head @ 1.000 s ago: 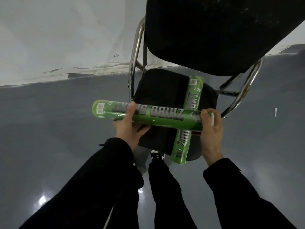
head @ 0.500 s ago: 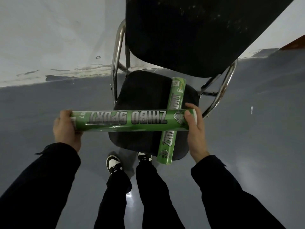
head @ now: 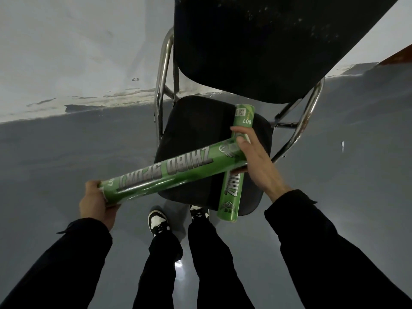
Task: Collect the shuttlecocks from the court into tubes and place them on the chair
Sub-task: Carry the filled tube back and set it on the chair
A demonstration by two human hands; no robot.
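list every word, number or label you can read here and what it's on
"ZHIBO SPORT": held tube, along its side, upside down in the head view.
"007": tube on the chair, near its far end.
"ZHIBZ" or similar: same tube, lower part, partly hidden.
Barcode on that tube's far end: too small to read.
Digits by the left hand: partly hidden.

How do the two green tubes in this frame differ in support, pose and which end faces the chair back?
The held tube is carried at both ends, by the left hand and right hand; the resting tube lies on the chair seat. The held tube slants crosswise over the seat; the resting tube runs front to back, its near end overhanging. The resting tube's barcode end faces the backrest. Both share green ZHIBO lettering.
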